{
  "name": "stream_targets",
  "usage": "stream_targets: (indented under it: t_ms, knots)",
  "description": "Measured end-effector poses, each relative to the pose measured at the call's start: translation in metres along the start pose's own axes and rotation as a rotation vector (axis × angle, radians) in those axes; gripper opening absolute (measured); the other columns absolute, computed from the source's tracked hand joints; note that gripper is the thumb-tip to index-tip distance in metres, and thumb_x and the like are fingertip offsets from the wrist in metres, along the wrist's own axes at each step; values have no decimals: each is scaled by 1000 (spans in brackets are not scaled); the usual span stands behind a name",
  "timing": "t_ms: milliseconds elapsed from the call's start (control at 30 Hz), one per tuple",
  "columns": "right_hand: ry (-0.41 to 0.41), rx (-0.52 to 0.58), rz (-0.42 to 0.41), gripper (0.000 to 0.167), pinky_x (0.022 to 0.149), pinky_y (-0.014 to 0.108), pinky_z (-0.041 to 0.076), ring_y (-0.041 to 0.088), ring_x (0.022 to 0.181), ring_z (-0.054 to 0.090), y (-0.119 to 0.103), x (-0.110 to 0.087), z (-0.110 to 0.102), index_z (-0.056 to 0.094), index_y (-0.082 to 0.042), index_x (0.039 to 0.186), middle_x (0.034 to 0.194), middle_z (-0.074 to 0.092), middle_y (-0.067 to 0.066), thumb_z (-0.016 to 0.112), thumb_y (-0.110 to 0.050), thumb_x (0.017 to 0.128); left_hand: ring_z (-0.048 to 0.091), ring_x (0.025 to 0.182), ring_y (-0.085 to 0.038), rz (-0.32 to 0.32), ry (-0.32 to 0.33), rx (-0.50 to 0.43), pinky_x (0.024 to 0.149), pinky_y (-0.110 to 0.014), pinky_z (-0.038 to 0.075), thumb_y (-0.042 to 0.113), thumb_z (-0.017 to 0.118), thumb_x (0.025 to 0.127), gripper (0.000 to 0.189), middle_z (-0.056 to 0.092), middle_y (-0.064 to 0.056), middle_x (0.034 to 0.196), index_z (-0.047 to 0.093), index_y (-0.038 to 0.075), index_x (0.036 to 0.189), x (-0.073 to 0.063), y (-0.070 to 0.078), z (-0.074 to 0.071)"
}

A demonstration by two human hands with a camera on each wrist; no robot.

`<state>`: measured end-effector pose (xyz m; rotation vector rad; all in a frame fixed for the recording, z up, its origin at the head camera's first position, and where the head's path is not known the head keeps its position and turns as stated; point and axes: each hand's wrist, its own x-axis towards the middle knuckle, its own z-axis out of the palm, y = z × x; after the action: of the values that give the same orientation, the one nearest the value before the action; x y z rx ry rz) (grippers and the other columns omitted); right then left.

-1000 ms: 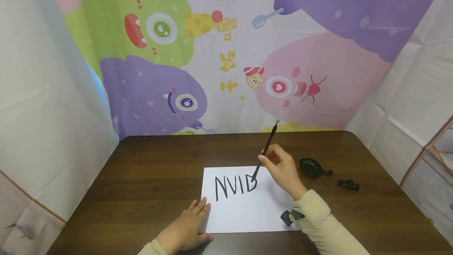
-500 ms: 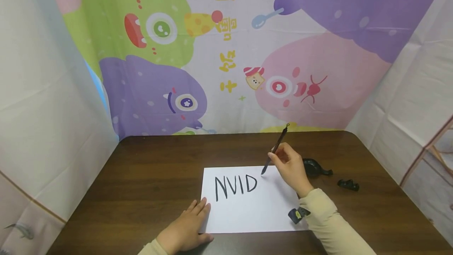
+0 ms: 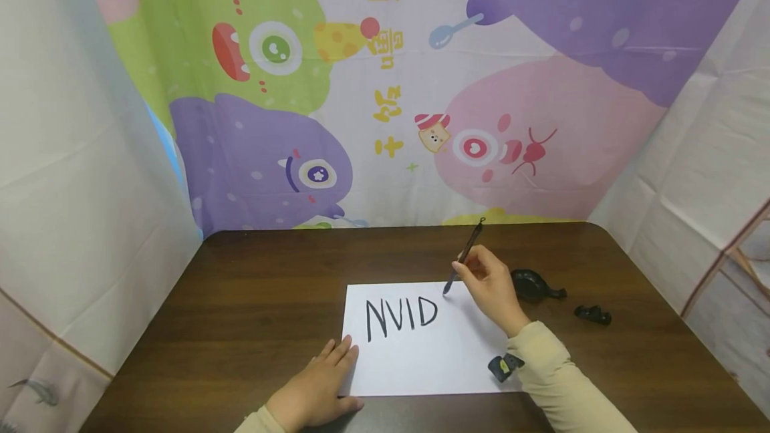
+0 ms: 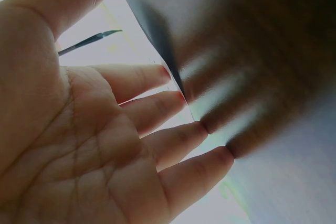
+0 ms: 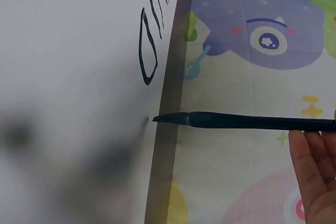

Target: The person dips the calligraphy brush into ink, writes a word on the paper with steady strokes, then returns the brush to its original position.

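Observation:
My right hand (image 3: 490, 286) pinches a dark writing brush (image 3: 470, 246) with a small loop on its top end. The brush slants over a white sheet of paper (image 3: 421, 369), its tip close over the upper part, just right of the black painted letters (image 3: 402, 318) "NVID". In the right wrist view the pointed bristles (image 5: 170, 118) hang near the paper, a little beyond the D. My left hand (image 3: 315, 383) lies with straight fingers at the sheet's lower left edge, fingertips on the paper. From the left wrist view its open palm (image 4: 89, 145) shows.
A black ink dish (image 3: 529, 284) with a short handle stands right of the paper, partly behind my right hand. Further right lies a small black brush rest (image 3: 592, 314). The brown table (image 3: 252, 299) ends at a cartoon-printed cloth (image 3: 385, 206). A small black device (image 3: 504, 366) sits at my right wrist.
The brush tip has left the D's curve and moved right, to a spot beside the letter. In the last half second it has dipped slightly. The left hand has stayed put.

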<state>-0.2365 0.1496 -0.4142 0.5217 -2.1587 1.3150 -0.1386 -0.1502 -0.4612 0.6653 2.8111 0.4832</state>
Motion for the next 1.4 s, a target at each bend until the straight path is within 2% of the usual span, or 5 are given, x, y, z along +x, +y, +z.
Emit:
stream_targets:
  t_ms: [300,633,1300,1400]
  knots:
    - [-2,-47,-9,12,61,16,48,12,68,59,0,-2,3,61,2,88,75,64,12,72,7,82,33,140,-51,-5,-15,-1,104,-69,35,41,75,82,83,35,-26,154,43,-5,143,1,0,0]
    - [-12,-33,-46,13,60,16,47,7,66,58,1,-3,3,62,2,88,75,64,10,72,6,82,33,139,-52,-8,-22,15,105,-68,35,41,75,82,82,36,-26,154,44,-5,143,1,1,-2]
    - [-65,-26,-6,12,63,20,54,11,71,62,-2,-8,1,63,1,88,79,68,11,73,4,82,32,140,-52,-17,-29,14,103,-69,36,42,74,82,82,34,-25,155,44,-5,143,2,1,-1]
    - [-71,-29,-7,11,64,21,54,8,72,62,13,-11,1,64,-4,89,80,68,6,74,-2,84,32,140,-52,-13,-31,15,104,-69,36,42,74,82,82,34,-26,155,43,-5,143,2,1,-1]
